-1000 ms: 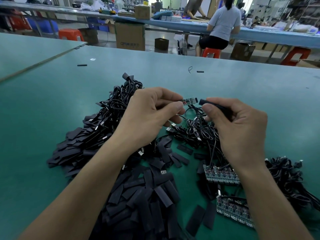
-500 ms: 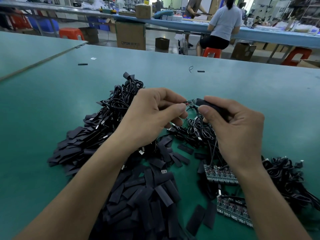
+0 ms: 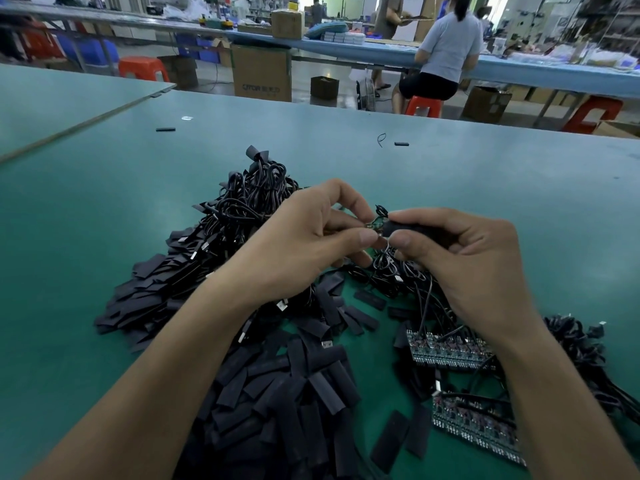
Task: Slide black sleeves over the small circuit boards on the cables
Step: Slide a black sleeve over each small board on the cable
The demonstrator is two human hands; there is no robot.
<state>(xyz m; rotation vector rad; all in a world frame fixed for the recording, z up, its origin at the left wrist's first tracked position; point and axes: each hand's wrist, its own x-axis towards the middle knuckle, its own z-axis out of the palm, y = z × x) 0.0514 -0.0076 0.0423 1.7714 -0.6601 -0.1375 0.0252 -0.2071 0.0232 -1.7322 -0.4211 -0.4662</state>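
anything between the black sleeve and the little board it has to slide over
Nothing visible: the black sleeve in the right hand meets the end of the small circuit board. Only the left hand pinching the board lies further along.

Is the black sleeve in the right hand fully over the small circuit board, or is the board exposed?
Not fully on. The sleeve has its mouth at the board, part of which shows bare.

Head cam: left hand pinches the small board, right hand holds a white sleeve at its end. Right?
No: the sleeve in the right hand is black, not white; the head view shows it. The left hand does pinch the small board, sleeve at its end.
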